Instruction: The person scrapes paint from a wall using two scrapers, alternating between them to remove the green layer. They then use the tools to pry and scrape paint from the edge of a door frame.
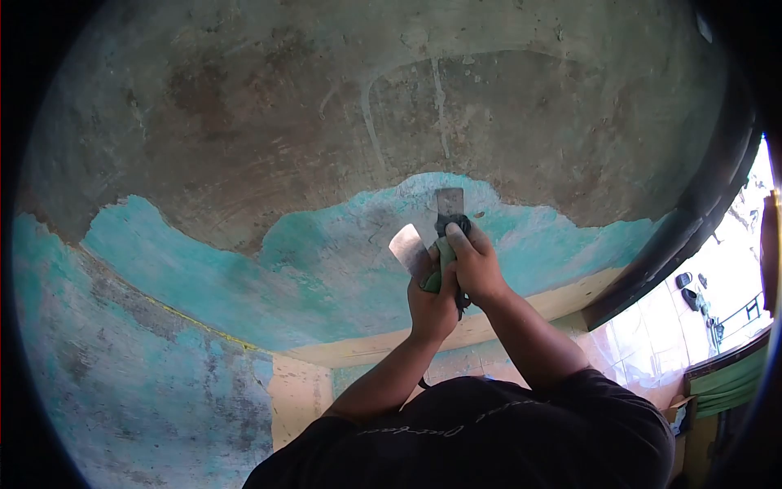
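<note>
Both hands are close together in front of the wall. My left hand (432,308) is closed around a scraper with a green handle; its wide, shiny blade (410,248) points up and left. Just to its right, my right hand (479,265) grips a second scraper, whose square grey blade (450,200) points up. Dark material surrounds the base of that blade, and a green handle shows below it. The hands overlap, so parts of both handles are hidden. Behind the blades, the wall (358,253) has worn turquoise paint below a rough grey-brown area.
A side wall (163,375) with patchy blue paint meets the main wall at the left, along a yellow line. Dark trim (652,273) curves along the right. Beyond it are a bright tiled floor (652,334), footwear (690,297) and a green cloth (733,387).
</note>
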`<action>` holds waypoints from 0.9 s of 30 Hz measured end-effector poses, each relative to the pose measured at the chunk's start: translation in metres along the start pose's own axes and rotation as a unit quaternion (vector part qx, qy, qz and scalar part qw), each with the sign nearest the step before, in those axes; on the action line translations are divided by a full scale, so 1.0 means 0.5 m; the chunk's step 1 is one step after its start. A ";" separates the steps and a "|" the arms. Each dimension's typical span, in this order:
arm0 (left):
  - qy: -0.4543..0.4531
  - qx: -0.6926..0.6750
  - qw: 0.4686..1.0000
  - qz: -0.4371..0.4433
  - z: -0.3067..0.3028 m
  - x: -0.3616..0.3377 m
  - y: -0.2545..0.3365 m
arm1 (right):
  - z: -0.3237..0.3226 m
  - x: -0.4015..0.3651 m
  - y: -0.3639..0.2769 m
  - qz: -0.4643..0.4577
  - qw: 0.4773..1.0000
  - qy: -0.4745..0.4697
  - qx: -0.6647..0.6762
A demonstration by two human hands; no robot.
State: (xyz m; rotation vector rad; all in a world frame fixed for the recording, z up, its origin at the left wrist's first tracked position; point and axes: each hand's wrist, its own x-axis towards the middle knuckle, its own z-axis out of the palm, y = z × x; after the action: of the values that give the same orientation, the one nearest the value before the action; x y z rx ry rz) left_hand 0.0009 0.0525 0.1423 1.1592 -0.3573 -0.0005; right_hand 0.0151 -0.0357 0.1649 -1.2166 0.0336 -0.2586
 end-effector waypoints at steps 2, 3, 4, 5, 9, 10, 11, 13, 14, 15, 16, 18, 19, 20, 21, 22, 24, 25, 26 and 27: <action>-0.024 -0.022 0.998 -0.046 -0.001 0.002 0.021 | 0.008 -0.003 -0.022 -0.007 1.000 -0.009 0.007; -0.036 -0.031 0.997 -0.067 -0.003 0.003 0.030 | 0.014 -0.003 -0.031 -0.012 1.000 -0.015 0.012; -0.033 -0.017 0.998 -0.050 -0.007 0.001 0.025 | 0.015 -0.003 -0.031 -0.017 1.000 -0.012 0.014; -0.031 -0.004 0.999 -0.031 -0.010 0.001 0.014 | 0.012 -0.003 -0.022 -0.015 1.000 -0.010 0.017; -0.025 0.010 1.000 -0.017 -0.008 0.002 -0.007 | 0.006 0.001 -0.012 -0.012 1.000 -0.003 0.016; -0.033 0.003 0.999 -0.014 -0.010 0.004 -0.004 | 0.008 -0.001 -0.016 -0.007 1.000 0.000 0.015; -0.040 -0.004 0.999 -0.011 -0.010 0.010 0.002 | 0.011 -0.001 -0.019 -0.013 1.000 0.002 0.017; -0.032 -0.015 0.999 -0.007 -0.010 0.008 0.001 | 0.017 0.000 -0.025 -0.027 0.999 0.005 0.020; -0.019 -0.018 1.000 -0.003 -0.008 0.007 -0.004 | 0.014 -0.003 -0.019 -0.025 1.000 0.006 0.008; -0.006 -0.021 1.000 0.003 -0.007 0.008 -0.007 | 0.009 -0.006 -0.010 -0.025 1.000 0.007 -0.005; -0.009 -0.015 1.000 -0.008 -0.008 0.006 -0.007 | 0.007 -0.007 -0.004 -0.026 0.999 0.007 -0.017; -0.015 -0.002 0.999 -0.031 -0.011 0.001 -0.008 | 0.007 -0.002 -0.001 -0.037 0.999 0.018 -0.027; -0.019 -0.019 0.999 -0.028 -0.012 0.006 -0.009 | 0.008 0.000 0.000 -0.040 0.998 0.024 -0.032; -0.023 -0.035 0.999 -0.024 -0.013 0.013 -0.011 | 0.014 0.001 -0.010 -0.044 0.999 0.022 -0.023; -0.027 -0.051 0.998 -0.021 -0.013 0.017 -0.012 | 0.022 0.001 -0.028 -0.048 0.999 0.020 -0.014; -0.033 -0.052 0.998 -0.026 -0.014 0.016 -0.006 | 0.026 0.001 -0.037 -0.052 0.998 0.018 -0.006; -0.049 -0.054 0.997 -0.036 -0.013 0.013 0.011 | 0.019 0.000 -0.022 -0.064 0.997 0.011 -0.032; -0.036 -0.027 0.998 -0.033 -0.013 0.012 0.004 | 0.014 0.001 -0.014 -0.073 0.996 0.007 -0.046; -0.022 0.000 0.999 -0.029 -0.016 0.007 -0.010 | 0.011 0.000 -0.007 -0.058 0.998 0.008 -0.034; -0.007 0.027 0.999 -0.026 -0.018 0.005 -0.018 | 0.010 -0.003 0.001 -0.043 0.999 0.009 -0.023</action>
State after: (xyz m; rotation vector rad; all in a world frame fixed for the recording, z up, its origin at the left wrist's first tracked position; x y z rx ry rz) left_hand 0.0074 0.0565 0.1316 1.2219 -0.3425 -0.0447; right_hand 0.0147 -0.0306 0.1661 -1.2622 0.0028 -0.3446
